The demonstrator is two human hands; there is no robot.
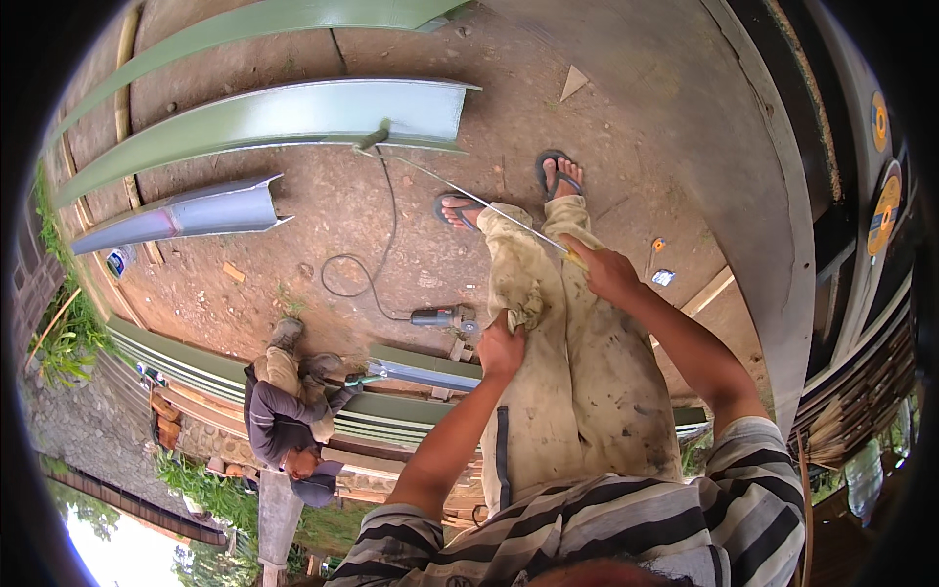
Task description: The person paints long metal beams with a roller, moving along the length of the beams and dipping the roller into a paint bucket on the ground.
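My right hand (608, 274) is closed round the yellow handle of a long-framed paint roller (469, 195). Its thin metal rod reaches up and left, and its small green roller end lies over the edge of a partly green steel channel (352, 110). My left hand (501, 348) is closed at my left knee, gripping a bunched fold of the stained beige trouser leg (528, 311). An angle grinder (443, 318) lies on the ground to the left of that hand, its cable curling away toward the channel.
A second green channel (254, 22) and a shorter grey one (186, 215) lie on wooden supports. A crouching person (293, 416) at the left holds a brush at a beam (425, 368). A large metal sheet (704, 127) stretches along the right. Yellow discs (884, 207) sit beyond it.
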